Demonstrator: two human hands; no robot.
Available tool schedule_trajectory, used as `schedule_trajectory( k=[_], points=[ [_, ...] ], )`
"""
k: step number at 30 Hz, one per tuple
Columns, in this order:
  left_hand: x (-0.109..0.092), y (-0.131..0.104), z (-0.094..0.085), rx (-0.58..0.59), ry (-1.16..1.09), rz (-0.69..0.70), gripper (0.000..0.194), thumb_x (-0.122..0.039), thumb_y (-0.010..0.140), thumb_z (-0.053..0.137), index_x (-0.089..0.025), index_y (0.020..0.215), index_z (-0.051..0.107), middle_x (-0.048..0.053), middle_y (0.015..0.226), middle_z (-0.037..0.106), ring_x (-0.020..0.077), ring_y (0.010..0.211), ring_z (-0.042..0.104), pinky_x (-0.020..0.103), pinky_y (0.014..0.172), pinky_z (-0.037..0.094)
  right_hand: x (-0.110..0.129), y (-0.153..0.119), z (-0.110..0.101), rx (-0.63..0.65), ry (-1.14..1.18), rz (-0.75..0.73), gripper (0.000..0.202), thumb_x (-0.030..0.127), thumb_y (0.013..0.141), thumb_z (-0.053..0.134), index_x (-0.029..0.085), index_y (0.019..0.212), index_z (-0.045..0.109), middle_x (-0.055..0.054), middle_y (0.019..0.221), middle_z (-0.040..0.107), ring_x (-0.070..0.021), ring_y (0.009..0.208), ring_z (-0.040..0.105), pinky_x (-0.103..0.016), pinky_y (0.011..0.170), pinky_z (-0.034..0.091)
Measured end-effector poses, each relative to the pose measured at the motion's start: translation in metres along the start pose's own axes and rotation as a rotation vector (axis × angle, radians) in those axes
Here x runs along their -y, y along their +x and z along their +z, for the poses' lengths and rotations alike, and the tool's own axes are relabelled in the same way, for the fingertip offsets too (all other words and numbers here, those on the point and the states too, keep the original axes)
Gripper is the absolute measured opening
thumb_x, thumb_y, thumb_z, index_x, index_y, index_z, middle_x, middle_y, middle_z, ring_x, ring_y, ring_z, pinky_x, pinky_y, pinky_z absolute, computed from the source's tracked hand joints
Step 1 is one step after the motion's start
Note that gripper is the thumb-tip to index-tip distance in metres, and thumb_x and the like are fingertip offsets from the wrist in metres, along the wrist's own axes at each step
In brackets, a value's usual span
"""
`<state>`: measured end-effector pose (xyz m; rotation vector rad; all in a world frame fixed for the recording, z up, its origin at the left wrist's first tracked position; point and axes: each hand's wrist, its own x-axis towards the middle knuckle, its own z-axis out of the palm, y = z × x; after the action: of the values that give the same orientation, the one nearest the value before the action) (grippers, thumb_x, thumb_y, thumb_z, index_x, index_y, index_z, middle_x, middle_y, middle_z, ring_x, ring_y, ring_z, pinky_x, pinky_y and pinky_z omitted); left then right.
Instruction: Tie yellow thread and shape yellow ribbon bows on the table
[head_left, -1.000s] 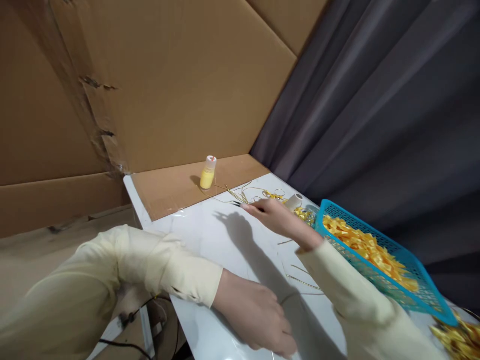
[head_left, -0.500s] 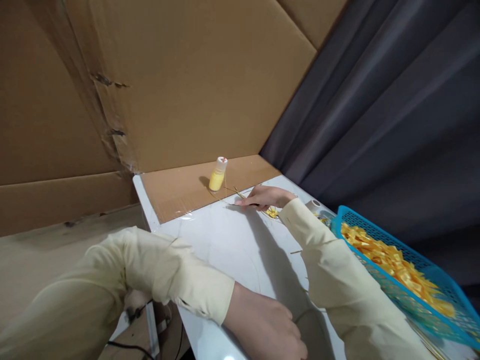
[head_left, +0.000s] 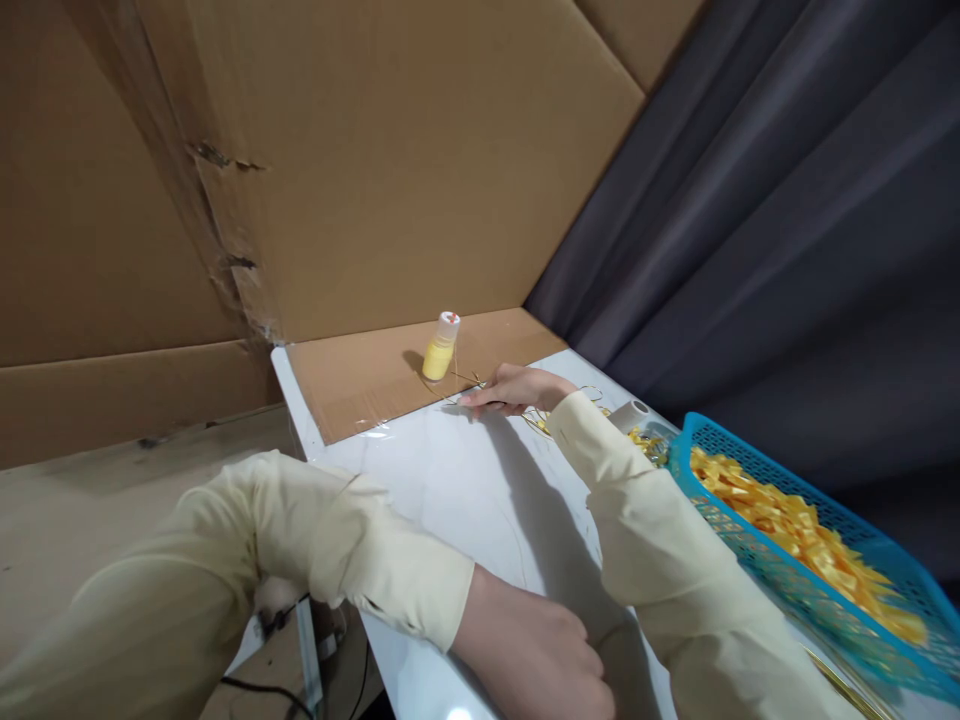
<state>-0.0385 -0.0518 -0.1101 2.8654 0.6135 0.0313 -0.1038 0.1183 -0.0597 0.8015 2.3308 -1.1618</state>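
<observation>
My right hand (head_left: 514, 388) reaches far over the white table (head_left: 442, 500), fingers closed on a thin pointed tool (head_left: 451, 403) whose tip pokes out to the left. Most of the tool is hidden in the hand, so its kind cannot be made out. Thin golden wire (head_left: 431, 388) curves near the tip, beside a bottle of yellow liquid (head_left: 439, 350) with a white cap. Under the right wrist lie golden wire loops (head_left: 536, 425). Close to me, at the table's front, my left hand (head_left: 536, 645) is curled; its fingertips and anything inside are hidden.
On the right stands a blue plastic basket (head_left: 817, 490) full of yellow ribbon bows (head_left: 795, 535). A small roll (head_left: 630, 413) sits beyond it. Cardboard walls (head_left: 420, 160) rise at the back and left; a dark curtain (head_left: 787, 240) hangs right. Golden rods (head_left: 847, 685) lie at lower right.
My right hand has shifted slightly left, still closed on the pointed tool, and more of the wire loops shows behind the wrist. My left hand stays almost in place.
</observation>
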Motion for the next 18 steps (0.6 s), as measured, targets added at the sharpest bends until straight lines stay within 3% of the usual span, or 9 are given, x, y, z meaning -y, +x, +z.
schedule_trajectory(
  k=[7, 12, 16, 18],
  points=[
    [0.001, 0.001, 0.006, -0.079, -0.042, 0.010, 0.049, -0.013, 0.077, 0.060, -0.025, 0.055, 0.018, 0.005, 0.068, 0.066, 0.0188, 0.067, 0.063, 0.031, 0.058, 0.047, 0.000, 0.001, 0.001, 0.007, 0.035, -0.022, 0.036, 0.043, 0.076, 0.074, 0.010, 0.064, 0.067, 0.011, 0.041, 0.022, -0.0024, 0.039, 0.017, -0.021, 0.040, 0.011],
    [0.002, -0.001, 0.002, -0.030, -0.028, 0.022, 0.048, -0.013, 0.080, 0.058, -0.025, 0.057, 0.018, 0.006, 0.075, 0.069, 0.0197, 0.072, 0.064, 0.032, 0.061, 0.047, 0.004, -0.001, 0.002, 0.010, 0.015, -0.027, 0.034, 0.042, 0.075, 0.074, 0.010, 0.067, 0.067, 0.012, 0.039, 0.022, -0.0030, 0.040, 0.017, -0.021, 0.041, 0.012],
    [0.000, -0.004, 0.003, -0.091, -0.024, 0.050, 0.039, -0.014, 0.081, 0.059, -0.024, 0.056, 0.031, 0.005, 0.078, 0.069, 0.0185, 0.075, 0.064, 0.031, 0.062, 0.047, 0.009, -0.028, -0.003, -0.004, -0.201, -0.009, 0.037, 0.047, 0.079, 0.067, 0.011, 0.073, 0.069, 0.009, 0.041, 0.029, -0.0044, 0.040, 0.025, -0.021, 0.044, 0.019],
    [0.000, -0.006, 0.007, -0.208, -0.109, -0.092, 0.035, -0.016, 0.076, 0.066, -0.023, 0.057, 0.038, 0.000, 0.072, 0.067, 0.0161, 0.073, 0.063, 0.028, 0.062, 0.046, 0.002, -0.057, -0.002, -0.080, -0.399, 0.061, 0.037, 0.048, 0.080, 0.065, 0.013, 0.070, 0.068, 0.006, 0.044, 0.036, -0.0057, 0.041, 0.031, -0.022, 0.045, 0.024]
  ],
)
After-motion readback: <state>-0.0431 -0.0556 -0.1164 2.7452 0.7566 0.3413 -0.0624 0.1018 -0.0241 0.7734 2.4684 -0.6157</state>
